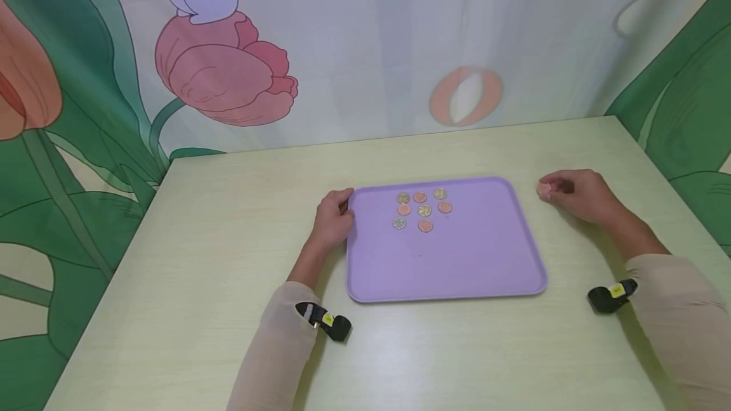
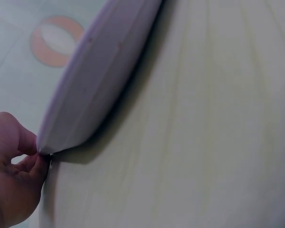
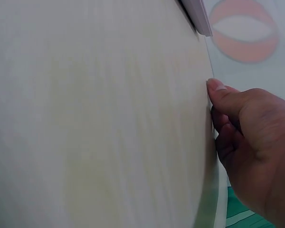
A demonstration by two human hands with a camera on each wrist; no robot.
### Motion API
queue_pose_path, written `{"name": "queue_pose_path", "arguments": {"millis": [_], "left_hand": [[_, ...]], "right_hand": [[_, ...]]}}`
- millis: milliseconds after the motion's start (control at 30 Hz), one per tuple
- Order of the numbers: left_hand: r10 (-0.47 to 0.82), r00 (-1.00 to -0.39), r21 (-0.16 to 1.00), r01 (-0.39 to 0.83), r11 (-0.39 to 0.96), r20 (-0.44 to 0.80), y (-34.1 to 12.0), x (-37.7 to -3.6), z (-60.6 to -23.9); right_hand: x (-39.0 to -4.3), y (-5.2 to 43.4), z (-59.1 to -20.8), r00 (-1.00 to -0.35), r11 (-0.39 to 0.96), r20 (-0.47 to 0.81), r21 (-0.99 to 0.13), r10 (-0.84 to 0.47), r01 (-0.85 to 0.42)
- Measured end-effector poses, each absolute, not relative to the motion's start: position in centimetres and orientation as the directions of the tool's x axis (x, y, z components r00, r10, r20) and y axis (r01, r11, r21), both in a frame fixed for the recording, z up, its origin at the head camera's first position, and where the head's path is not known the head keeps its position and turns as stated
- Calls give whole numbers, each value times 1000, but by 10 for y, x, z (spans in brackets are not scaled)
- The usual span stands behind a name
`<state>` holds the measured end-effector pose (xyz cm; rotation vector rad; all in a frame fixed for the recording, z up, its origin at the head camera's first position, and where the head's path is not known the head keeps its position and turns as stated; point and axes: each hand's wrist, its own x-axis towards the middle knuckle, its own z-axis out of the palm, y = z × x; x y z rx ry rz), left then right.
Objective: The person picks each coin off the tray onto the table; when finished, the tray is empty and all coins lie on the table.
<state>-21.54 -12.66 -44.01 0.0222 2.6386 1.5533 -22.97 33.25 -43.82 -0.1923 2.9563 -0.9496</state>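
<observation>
We see a flat purple plastic tray [image 1: 445,259] lying in the middle of a pale yellow-green wooden table [image 1: 200,240]. Our left hand [image 1: 333,217] holds the tray at its far left corner, with the thumb and fingers pinching the rim; the left wrist view shows this grip [image 2: 19,161] right at the corner. Eight small round coins [image 1: 421,209], some silver and some copper, lie close together on the far part of the tray. Our right hand [image 1: 577,194] rests on the table to the right of the tray, not touching it, with its fingers curled in. We cannot tell if it holds anything. A cloth with big painted flowers [image 1: 223,75] hangs behind the table.
</observation>
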Motion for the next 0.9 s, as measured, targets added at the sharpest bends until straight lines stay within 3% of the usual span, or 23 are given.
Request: {"name": "queue_pose_path", "arguments": {"millis": [300,633,900], "left_hand": [[58,-997,868,-13,497,-48,-127,-216,-441],[54,-998,861,-6,509,-38,-128,-216,-442],[62,-997,865,-7,501,-43,-127,-215,-441]], "right_hand": [[-230,337,-440,-992,808,25,-578,-122,-114],[-230,337,-431,-995,808,-67,-589,-80,-25],[-229,338,-433,-994,820,-69,-572,-85,-30]]}}
